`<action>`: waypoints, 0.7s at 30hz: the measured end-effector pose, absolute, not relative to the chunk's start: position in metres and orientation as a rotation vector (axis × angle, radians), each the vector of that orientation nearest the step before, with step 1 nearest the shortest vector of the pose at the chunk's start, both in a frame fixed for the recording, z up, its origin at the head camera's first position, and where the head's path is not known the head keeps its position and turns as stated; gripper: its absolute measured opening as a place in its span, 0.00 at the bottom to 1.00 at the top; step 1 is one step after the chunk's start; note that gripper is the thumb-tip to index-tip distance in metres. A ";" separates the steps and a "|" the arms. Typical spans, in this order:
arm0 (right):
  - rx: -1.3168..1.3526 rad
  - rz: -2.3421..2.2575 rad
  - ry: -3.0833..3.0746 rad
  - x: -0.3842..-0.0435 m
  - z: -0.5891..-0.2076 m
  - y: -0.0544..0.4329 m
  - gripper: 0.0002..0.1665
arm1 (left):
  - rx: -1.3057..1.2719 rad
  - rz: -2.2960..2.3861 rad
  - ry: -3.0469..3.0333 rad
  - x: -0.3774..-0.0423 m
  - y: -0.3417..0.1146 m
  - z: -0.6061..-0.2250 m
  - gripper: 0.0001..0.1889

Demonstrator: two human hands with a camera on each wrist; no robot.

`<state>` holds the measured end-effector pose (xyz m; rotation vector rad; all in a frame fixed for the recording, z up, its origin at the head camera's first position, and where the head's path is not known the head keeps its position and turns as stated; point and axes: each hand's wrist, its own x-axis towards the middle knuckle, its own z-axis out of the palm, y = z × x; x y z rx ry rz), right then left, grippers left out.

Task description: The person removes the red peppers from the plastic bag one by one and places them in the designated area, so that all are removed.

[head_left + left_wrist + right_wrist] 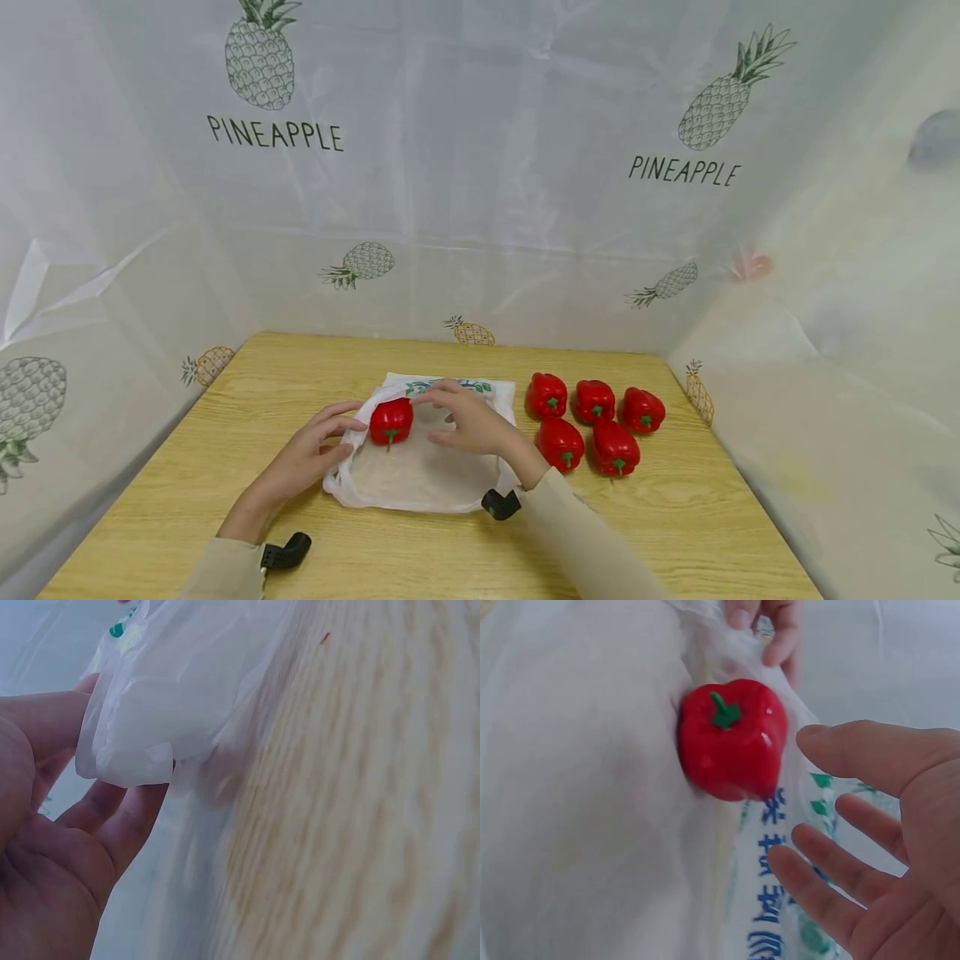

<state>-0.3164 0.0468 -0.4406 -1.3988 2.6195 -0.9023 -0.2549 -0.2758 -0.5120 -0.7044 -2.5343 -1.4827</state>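
Observation:
A white plastic bag (427,479) with green and blue print lies spread on the table, its mouth open. Inside the mouth, at the left, sits a red bell pepper (391,421) with a green stem. My left hand (307,454) holds the bag's left edge, thumb on one side and fingers on the other, as the left wrist view shows at the bag's rim (135,742). Over the bag hovers my right hand (474,423), its fingers spread. In the right wrist view that hand (877,847) stands just apart from the pepper (733,742) and holds nothing.
To the right of the bag, several more red bell peppers (595,402) stand grouped on the wooden table (697,517). Pale sheeting (480,192) printed with pineapples hangs behind the table and along both sides.

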 end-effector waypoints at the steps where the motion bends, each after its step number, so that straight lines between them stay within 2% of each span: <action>1: -1.391 -0.902 2.613 -0.318 -0.442 0.044 0.33 | -0.706 -1.484 -2.532 -0.255 -0.276 -0.512 0.14; 21: -1.423 -0.829 2.644 -0.329 -0.454 0.007 0.32 | -0.745 -1.499 -2.507 -0.254 -0.278 -0.512 0.15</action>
